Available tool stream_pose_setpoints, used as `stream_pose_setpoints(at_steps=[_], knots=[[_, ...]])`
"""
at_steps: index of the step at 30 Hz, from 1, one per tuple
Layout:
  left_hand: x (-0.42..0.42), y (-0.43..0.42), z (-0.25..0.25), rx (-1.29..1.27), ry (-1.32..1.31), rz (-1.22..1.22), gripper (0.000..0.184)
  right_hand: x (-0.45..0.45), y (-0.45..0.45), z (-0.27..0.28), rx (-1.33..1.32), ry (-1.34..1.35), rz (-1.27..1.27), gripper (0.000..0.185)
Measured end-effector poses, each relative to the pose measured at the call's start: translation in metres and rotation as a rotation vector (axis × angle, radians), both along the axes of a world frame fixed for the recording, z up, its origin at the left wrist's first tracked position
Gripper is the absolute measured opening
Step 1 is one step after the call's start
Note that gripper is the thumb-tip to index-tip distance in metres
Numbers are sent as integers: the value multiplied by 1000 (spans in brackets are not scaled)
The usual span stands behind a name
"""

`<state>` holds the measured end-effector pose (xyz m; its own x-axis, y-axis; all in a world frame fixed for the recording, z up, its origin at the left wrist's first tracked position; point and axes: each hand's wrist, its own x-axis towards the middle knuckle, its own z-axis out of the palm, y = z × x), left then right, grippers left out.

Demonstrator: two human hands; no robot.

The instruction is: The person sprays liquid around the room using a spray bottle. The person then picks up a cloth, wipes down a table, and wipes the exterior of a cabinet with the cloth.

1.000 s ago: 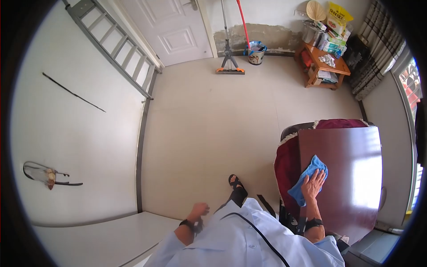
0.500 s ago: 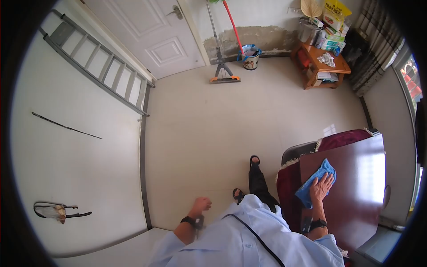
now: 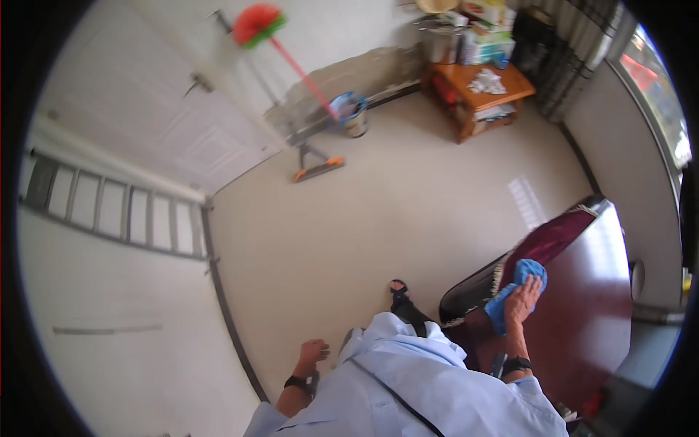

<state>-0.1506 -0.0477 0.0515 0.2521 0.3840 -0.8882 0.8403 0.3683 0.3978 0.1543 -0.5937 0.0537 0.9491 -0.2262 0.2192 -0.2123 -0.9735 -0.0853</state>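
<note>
My right hand (image 3: pixel 523 299) presses on a blue cloth (image 3: pixel 530 272), which is bunched up at its far end. The cloth lies near the left edge of a glossy reddish-brown tabletop (image 3: pixel 575 313). A burgundy fringed cloth (image 3: pixel 550 237) shows along the far-left side of the tabletop. My left hand (image 3: pixel 314 351) hangs beside my body over the floor, its fingers curled in, and nothing shows in it. Dark bands circle both wrists.
A ladder (image 3: pixel 124 211) leans along the left wall near a white door (image 3: pixel 175 138). Ahead stand a flat mop (image 3: pixel 318 169), a bucket (image 3: pixel 353 116) and a red-handled brush (image 3: pixel 298 69). A low wooden stand (image 3: pixel 510 91) holds boxes and crumpled tissue.
The view has turned, so the room appears rotated. My right hand still rests on the blue cloth, whose far end is now more bunched. The left hand stays low beside my body.
</note>
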Motion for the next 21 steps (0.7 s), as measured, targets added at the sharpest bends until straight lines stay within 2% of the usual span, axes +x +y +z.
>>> stream_pose_setpoints(at_steps=[6, 9, 12, 15, 18, 19, 20, 21], knots=[[156, 53, 19, -64, -234, -260, 22, 43, 29, 28, 56, 1, 149, 38], [210, 59, 17, 3, -272, -320, 28, 52, 35, 18, 66, -40, 166, 30], [247, 84, -17, -36, -226, -420, 21, 61, 44, 19, 89, -33, 120, 29], [257, 119, -80, -260, -208, -280, 18, 77, 57, 19, 112, -63, 69, 29], [291, 145, -87, 597, -699, -1701, 11, 106, 79, -7, 374, -43, 13, 26], [304, 157, -97, 613, -648, -1734, 11, 118, 92, -31, 395, 28, -86, 23], [311, 171, -108, 627, -590, -1767, 11, 140, 117, -16, 611, 178, -299, 26], [330, 182, -112, 642, -533, -1795, 12, 155, 130, -29, 590, 126, -365, 28]])
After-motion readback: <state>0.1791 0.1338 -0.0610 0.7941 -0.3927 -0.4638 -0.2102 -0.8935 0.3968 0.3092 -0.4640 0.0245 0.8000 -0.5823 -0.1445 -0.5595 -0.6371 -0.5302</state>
